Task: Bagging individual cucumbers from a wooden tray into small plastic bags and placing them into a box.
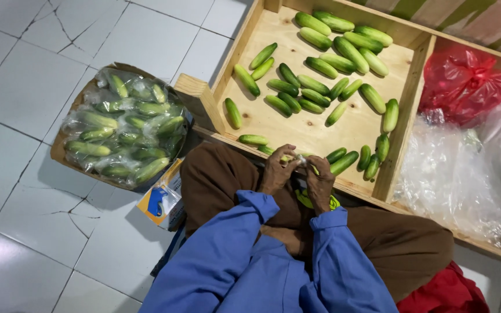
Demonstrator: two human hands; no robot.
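Note:
My left hand and my right hand meet over my lap at the near edge of a wooden crate. Together they pinch a small whitish, clear piece, probably a bit of plastic wrap or bag; a green cucumber tip shows between the fingers. Both wear blue sleeves. Several loose green cucumbers lie scattered on the crate's floor just beyond my hands. What exactly each hand grips is partly hidden by the fingers.
A cardboard box on the tiled floor at left holds cucumbers packed in clear plastic bags. A small yellow and blue carton lies beside my knee. Clear plastic sheeting and a red plastic bag fill the crate's right compartment.

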